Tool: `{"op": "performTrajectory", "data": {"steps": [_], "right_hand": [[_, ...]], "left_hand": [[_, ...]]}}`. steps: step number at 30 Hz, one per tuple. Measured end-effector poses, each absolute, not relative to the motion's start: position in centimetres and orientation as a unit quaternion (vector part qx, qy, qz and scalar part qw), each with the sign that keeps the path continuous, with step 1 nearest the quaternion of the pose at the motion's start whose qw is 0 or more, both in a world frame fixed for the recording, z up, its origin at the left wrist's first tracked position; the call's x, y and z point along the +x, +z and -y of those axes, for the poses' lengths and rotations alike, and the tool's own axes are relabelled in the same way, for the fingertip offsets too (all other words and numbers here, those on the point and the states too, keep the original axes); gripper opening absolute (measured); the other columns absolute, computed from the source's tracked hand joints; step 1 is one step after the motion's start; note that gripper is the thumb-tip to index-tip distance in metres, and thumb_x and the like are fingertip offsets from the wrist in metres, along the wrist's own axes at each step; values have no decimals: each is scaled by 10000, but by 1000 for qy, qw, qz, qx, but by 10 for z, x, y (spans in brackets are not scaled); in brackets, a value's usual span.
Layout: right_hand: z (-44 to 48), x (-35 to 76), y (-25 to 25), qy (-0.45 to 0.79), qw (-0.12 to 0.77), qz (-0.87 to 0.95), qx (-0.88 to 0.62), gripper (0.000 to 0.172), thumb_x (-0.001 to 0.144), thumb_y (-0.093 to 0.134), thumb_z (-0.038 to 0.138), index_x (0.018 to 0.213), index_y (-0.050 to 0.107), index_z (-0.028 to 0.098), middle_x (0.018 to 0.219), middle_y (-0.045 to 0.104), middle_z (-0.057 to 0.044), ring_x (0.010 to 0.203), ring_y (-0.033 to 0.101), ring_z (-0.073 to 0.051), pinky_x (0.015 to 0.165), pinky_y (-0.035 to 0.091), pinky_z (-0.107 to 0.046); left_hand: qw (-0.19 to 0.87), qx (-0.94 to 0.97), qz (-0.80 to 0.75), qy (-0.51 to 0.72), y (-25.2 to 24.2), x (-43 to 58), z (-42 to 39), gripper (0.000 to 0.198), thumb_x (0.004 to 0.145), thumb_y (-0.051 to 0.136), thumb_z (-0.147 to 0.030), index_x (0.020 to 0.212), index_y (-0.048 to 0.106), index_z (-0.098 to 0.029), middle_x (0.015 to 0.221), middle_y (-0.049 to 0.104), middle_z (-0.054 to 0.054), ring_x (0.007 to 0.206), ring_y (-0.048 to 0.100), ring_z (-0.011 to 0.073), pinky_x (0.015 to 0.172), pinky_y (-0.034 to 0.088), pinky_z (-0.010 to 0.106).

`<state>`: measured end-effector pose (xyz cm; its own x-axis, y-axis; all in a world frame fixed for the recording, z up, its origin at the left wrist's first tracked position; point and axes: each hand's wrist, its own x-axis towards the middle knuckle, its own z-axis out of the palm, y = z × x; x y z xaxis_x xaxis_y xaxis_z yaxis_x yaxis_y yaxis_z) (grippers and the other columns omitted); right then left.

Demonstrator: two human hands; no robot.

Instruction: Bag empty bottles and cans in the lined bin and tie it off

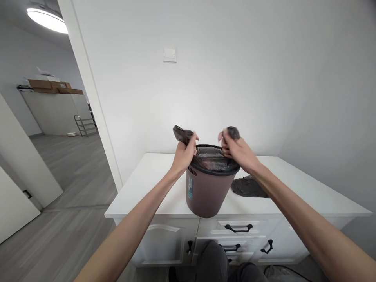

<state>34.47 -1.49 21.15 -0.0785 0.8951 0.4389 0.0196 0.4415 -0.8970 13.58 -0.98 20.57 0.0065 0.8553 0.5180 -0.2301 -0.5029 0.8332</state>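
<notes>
A brown plastic bin [205, 192] stands on the front of a white cabinet top [147, 184]. A dark bag [214, 158] lines it and is stretched over its black rim. My left hand [185, 150] is closed on a gathered corner of the bag [182, 134] above the bin's left side. My right hand [235, 148] is closed on another bunched corner of the bag [233, 132] above the right side. Both corners are lifted clear of the rim.
A crumpled dark bag [248, 187] lies on the cabinet top right of the bin. Drawers with black handles [238, 227] are below. A white wall with a switch [169, 53] is behind. An open doorway [58, 129] to the left leads to a grey floor.
</notes>
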Motion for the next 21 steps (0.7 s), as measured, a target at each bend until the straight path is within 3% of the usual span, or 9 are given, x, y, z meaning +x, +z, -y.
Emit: {"op": "performTrajectory", "data": {"steps": [3, 6, 7, 9, 12, 15, 18, 21], "right_hand": [[15, 323, 217, 207, 472, 752, -411, 204, 1039, 605, 383, 879, 615, 255, 769, 605, -23, 695, 524, -194, 672, 440, -290], [26, 307, 222, 143, 412, 797, -419, 65, 925, 633, 199, 916, 595, 251, 836, 665, -48, 753, 582, -232, 720, 438, -313], [30, 305, 224, 163, 403, 799, -416, 127, 895, 644, 191, 991, 591, 253, 837, 665, -40, 754, 598, -235, 724, 449, -316], [39, 303, 226, 229, 395, 790, -409, 416, 847, 670, 204, 1234, 528, 256, 848, 662, -12, 768, 637, -233, 740, 482, -328], [47, 306, 229, 285, 387, 776, -408, 922, 766, 719, 209, 1547, 231, 253, 850, 636, 35, 765, 652, -222, 753, 503, -357], [52, 311, 232, 307, 382, 772, -403, 1112, 731, 740, 199, 1620, 76, 265, 802, 584, 77, 723, 608, -196, 750, 489, -358], [56, 317, 234, 360, 398, 746, -396, 1052, 776, 768, 263, 1620, 141, 277, 796, 590, 80, 739, 584, -180, 769, 479, -345], [53, 325, 233, 384, 404, 721, -411, 695, 865, 765, 442, 1459, 462, 247, 764, 592, 60, 715, 537, -166, 712, 429, -307]], "left_hand": [[380, 629, -297, 609, 210, 139, 14, 422, 797, 877, -573, 950, 675, -235, 782, 665, 17, 829, 685, 217, 829, 553, 338], [333, 677, -311, 579, 213, 137, 18, 477, 769, 903, -555, 1038, 672, -236, 956, 739, 52, 971, 709, 248, 908, 528, 347], [318, 684, -320, 573, 213, 136, 20, 485, 792, 878, -573, 1061, 653, -239, 977, 745, 51, 974, 713, 244, 907, 527, 346], [300, 688, -343, 566, 213, 135, 24, 513, 835, 825, -608, 1122, 592, -253, 947, 742, 23, 907, 715, 220, 848, 531, 334], [288, 707, -359, 537, 213, 136, 29, 541, 843, 808, -616, 1171, 550, -273, 858, 718, -28, 788, 685, 189, 738, 512, 308], [262, 753, -327, 506, 214, 137, 29, 394, 896, 756, -594, 1043, 631, -251, 872, 713, -22, 812, 657, 181, 746, 491, 296], [244, 764, -289, 523, 216, 136, 23, 379, 966, 671, -576, 854, 617, -217, 832, 679, -9, 787, 609, 168, 744, 471, 291], [253, 749, -261, 554, 214, 135, 14, 392, 994, 631, -571, 854, 609, -206, 881, 696, 20, 815, 616, 173, 774, 483, 291]]}}
